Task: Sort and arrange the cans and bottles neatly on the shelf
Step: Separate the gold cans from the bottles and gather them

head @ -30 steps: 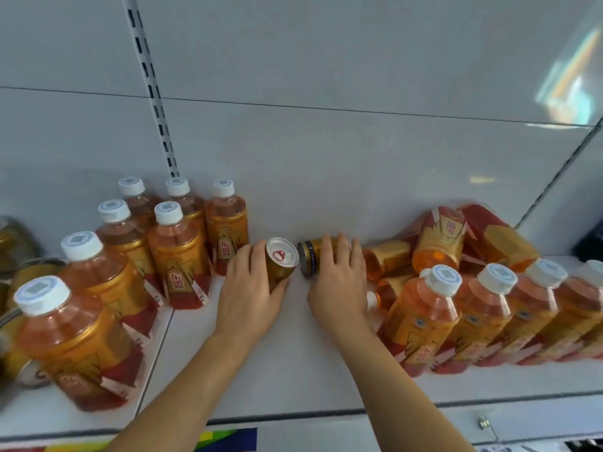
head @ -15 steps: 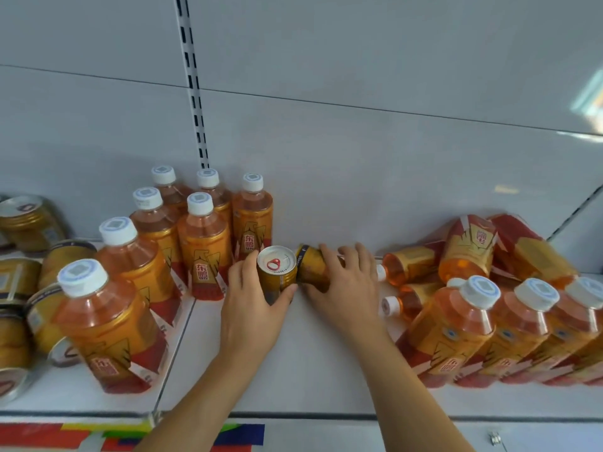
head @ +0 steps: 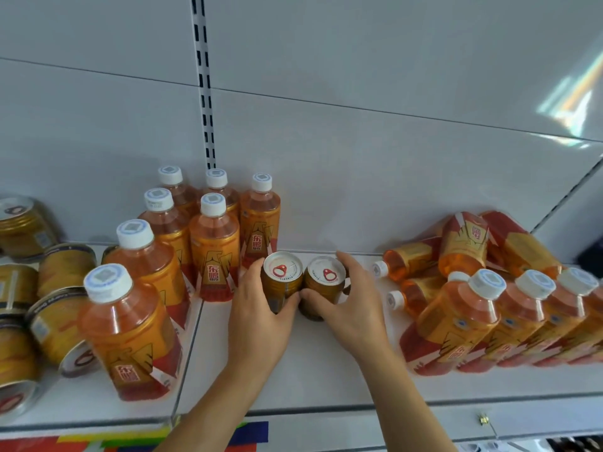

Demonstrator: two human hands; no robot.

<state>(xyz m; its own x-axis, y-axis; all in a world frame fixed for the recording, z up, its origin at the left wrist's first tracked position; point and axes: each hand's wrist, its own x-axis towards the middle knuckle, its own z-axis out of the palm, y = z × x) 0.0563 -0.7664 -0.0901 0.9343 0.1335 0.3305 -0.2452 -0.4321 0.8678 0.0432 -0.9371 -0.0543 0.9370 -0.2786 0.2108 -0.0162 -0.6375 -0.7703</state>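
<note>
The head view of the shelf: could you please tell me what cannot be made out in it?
- Fronts of the two cans: head view, covered by the left hand and right hand.
- Cans at far left: cut off by the frame edge.
- Toppled bottles: partly hidden behind the standing row.

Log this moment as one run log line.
left hand: grips upright left can | right hand: grips upright right can | cans: side by side, touching | shelf: mid-gap

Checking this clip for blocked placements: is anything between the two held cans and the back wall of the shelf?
Nothing visible. The left hand grips the left can, the right hand the right can; behind them the shelf looks bare up to the back wall.
</note>
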